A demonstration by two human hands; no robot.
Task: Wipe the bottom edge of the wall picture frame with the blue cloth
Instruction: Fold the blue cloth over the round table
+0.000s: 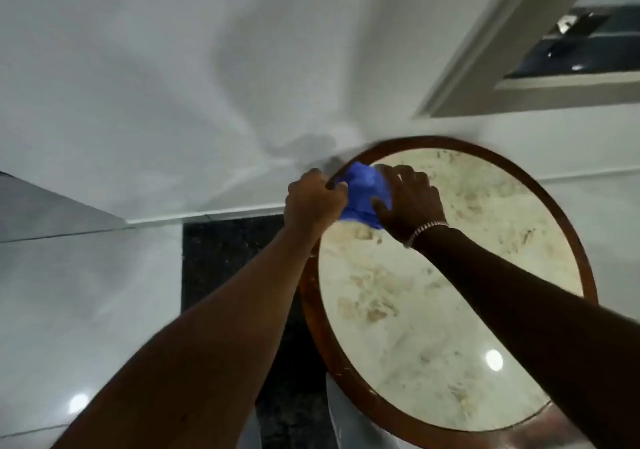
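A crumpled blue cloth [363,194] lies at the far left rim of a round table [433,275] that has a brown wooden edge and a pale marbled top. My left hand [313,202] is closed on the cloth's left side, over the table rim. My right hand [408,199], with a bracelet at the wrist, grips the cloth's right side, fingers spread over it. A wall picture frame [478,78] with a pale wide border hangs on the white wall at the upper right, apart from both hands.
The white wall [156,85] fills the upper half of the view. A dark speckled floor strip [228,258] runs beside glossy pale tiles [86,292] at the left. The table stands close against the wall below the frame.
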